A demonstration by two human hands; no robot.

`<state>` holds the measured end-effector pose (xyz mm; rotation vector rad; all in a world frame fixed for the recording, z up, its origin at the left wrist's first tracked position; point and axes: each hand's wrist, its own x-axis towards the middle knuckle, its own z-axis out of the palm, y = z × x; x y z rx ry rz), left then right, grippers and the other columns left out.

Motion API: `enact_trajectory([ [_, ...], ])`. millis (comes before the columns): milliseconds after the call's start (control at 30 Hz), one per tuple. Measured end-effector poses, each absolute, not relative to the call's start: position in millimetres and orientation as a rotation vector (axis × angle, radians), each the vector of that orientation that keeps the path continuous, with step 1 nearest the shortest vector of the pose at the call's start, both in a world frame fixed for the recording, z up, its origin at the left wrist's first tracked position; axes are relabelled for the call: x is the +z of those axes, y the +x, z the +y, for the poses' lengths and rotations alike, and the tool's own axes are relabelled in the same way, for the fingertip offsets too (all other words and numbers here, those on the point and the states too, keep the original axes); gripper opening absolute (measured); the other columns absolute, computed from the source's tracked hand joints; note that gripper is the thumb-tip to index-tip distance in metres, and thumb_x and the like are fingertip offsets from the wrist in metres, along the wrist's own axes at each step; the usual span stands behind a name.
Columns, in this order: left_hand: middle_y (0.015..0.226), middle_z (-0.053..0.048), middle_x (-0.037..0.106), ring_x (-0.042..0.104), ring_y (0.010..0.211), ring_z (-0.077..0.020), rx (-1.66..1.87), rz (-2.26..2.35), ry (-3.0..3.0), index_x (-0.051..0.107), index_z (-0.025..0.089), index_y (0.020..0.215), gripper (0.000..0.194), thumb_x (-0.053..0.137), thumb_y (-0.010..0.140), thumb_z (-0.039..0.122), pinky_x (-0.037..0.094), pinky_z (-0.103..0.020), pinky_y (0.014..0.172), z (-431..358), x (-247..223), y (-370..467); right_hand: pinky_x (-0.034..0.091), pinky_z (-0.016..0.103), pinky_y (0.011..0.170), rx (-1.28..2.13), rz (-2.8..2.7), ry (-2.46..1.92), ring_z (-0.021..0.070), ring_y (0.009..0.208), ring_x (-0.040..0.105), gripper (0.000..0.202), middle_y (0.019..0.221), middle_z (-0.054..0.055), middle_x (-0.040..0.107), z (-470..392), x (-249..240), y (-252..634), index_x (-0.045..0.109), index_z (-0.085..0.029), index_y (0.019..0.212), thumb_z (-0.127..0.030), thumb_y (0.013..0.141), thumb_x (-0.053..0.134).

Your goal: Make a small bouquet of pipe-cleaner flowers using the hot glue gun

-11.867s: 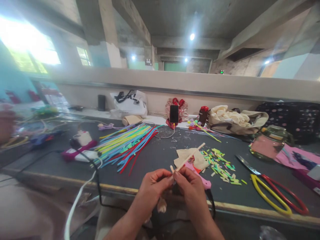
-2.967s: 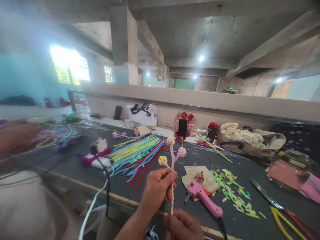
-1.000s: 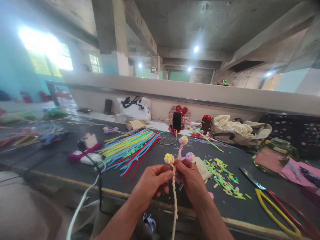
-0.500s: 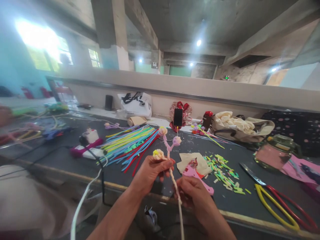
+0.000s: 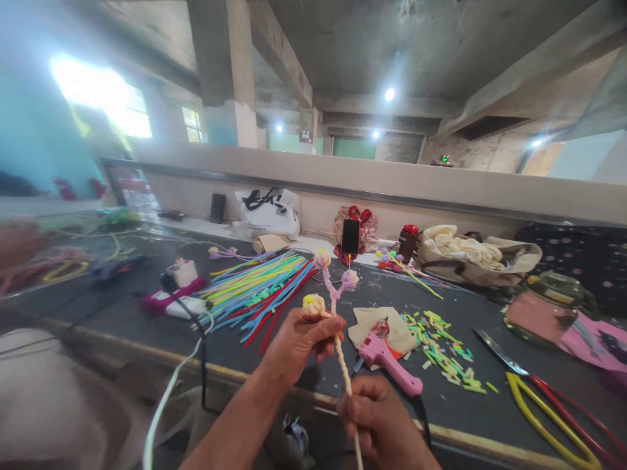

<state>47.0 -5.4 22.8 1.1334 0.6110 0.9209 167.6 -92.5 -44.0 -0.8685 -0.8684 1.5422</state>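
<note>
A fuzzy stem in pale cream, twisted in its upper part, runs down between both hands. My left hand pinches it just below the fork, where a lilac branch splits toward two pompom-like buds. Beside those fingers sits a cream and yellow bud. Lower down, my right hand has its fingers closed round the stem, whose straight end hangs below. Right of the stem, a pink glue gun lies partly on a beige cloth or paper.
Colored fuzzy sticks spread left of centre, near a power strip. Cut pieces and large scissors lie right. A phone, bags and a jar stand behind. A blurred person's hand shows far left.
My right hand has moved down along the stem, uncovering more of the twisted part and the glue gun. My left hand keeps its pinch. The view has shifted slightly.
</note>
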Motion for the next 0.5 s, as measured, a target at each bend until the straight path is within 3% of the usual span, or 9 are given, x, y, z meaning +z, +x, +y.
enact_trajectory([
  [200,0.043,0.001,0.059,0.044,0.032,-0.0024,0.974,0.625,0.904,0.062,0.011,0.053,0.017,0.074,0.051,0.024,0.03,-0.012,0.032,-10,24,53,0.019,0.016,0.032,1.243,-0.939,-1.098,0.0026,0.028,0.028,0.037,0.032,-0.005,0.044,-94,-49,149,0.053,-0.015,0.045,-0.048,0.053,0.068],
  [500,0.041,0.001,0.057,0.041,0.031,-0.0016,1.008,0.643,0.892,0.062,0.011,0.052,0.017,0.073,0.053,0.025,0.026,-0.013,0.033,-19,13,58,0.026,0.019,0.038,0.784,-1.063,-1.277,0.0076,0.033,0.036,0.04,0.033,-0.003,0.044,-92,-66,133,0.047,-0.017,0.039,-0.047,0.063,0.058],
])
